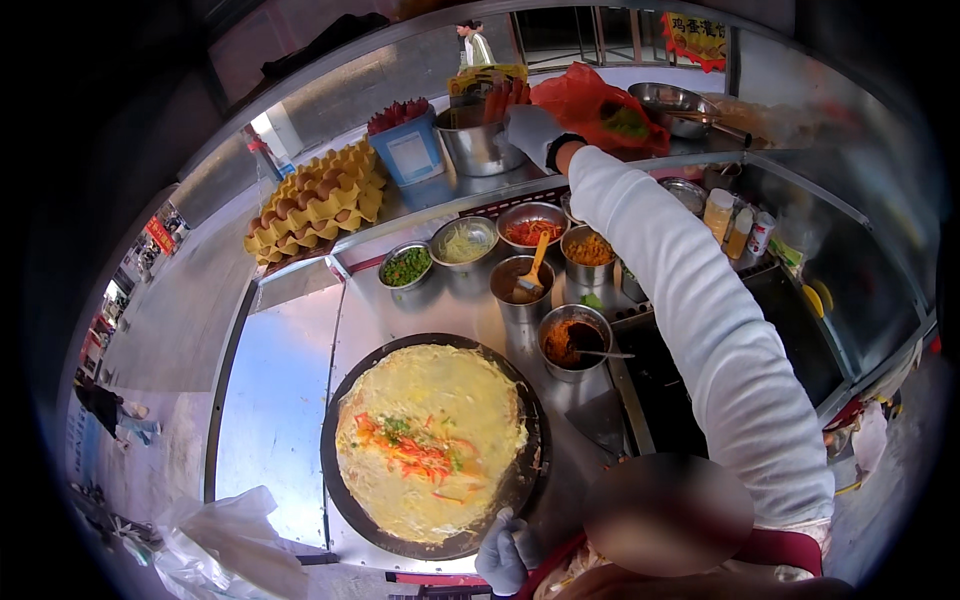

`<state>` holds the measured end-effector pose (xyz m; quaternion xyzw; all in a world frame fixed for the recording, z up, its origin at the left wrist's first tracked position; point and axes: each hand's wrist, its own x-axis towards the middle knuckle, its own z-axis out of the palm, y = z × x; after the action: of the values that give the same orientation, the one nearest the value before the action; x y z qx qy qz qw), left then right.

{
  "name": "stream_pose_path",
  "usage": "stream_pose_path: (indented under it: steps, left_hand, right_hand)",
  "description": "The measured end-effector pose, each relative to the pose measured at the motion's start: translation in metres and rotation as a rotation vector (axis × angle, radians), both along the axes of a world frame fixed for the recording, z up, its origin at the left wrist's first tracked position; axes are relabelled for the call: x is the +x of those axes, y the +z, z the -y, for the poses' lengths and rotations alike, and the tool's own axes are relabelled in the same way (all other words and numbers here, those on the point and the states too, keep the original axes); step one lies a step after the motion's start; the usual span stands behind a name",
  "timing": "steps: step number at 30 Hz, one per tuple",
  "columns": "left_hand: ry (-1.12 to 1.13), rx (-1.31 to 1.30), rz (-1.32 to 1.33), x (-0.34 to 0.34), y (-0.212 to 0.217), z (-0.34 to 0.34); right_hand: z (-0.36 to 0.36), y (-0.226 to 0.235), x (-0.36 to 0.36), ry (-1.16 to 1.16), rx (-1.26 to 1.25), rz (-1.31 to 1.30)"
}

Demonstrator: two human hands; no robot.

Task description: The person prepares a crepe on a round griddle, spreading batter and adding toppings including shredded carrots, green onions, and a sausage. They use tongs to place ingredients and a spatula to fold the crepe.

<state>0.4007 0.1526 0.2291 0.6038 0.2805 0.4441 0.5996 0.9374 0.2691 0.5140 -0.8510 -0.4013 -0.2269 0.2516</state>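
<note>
A broad yellow egg crepe (400, 500) lies on a round black griddle (545, 440), with shredded red and orange vegetables (415, 450) and green bits across its middle. At the griddle's near right rim is my left hand (507, 555), in a grey glove, its fingers curled closed; whatever they may hold is hidden. My right arm, in a white sleeve, stretches far forward. Its gloved right hand (533, 133) is at the right rim of a steel pot (478, 148), beside red sausages (507, 97) standing up from it. The fingers of that hand are hidden from view.
Yellow trays of eggs (315, 200) and a blue tub (408, 150) stand on the raised shelf. Below are steel bowls of greens (405, 266), shreds and sauce (573, 340), plus a pot with an orange brush (535, 265). Bottles (738, 232) stand right; a plastic bag (235, 545) hangs lower left.
</note>
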Motion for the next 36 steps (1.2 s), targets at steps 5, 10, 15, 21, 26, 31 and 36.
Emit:
stream_pose_path:
  steps: [5,10,15,21,26,31,36]
  left_hand:
    - [-0.280,0.157,-0.056,-0.004,0.014,-0.011]
    - [-0.398,-0.109,-0.020,-0.025,0.030,-0.003]
    - [-0.417,0.229,-0.198,-0.022,0.038,0.001]
    - [-0.489,0.288,-0.211,-0.028,0.038,0.013]
    - [-0.538,0.301,-0.201,-0.028,0.027,0.028]
    - [-0.583,0.274,-0.169,-0.030,0.036,0.036]
    - [-0.535,0.279,-0.194,-0.040,0.032,0.042]
  right_hand:
    - [0.016,-0.012,0.011,-0.117,0.093,0.053]
    - [0.060,-0.048,-0.049,0.283,0.310,0.012]
    - [0.201,-0.137,-0.166,0.550,0.199,-0.376]
    - [0.308,-0.238,-0.270,0.263,0.114,-1.053]
    - [0.323,-0.267,-0.325,0.249,0.117,-1.113]
    - [0.319,-0.285,-0.355,0.307,0.194,-1.205]
    - [0.306,-0.294,-0.359,0.212,-0.265,-0.704]
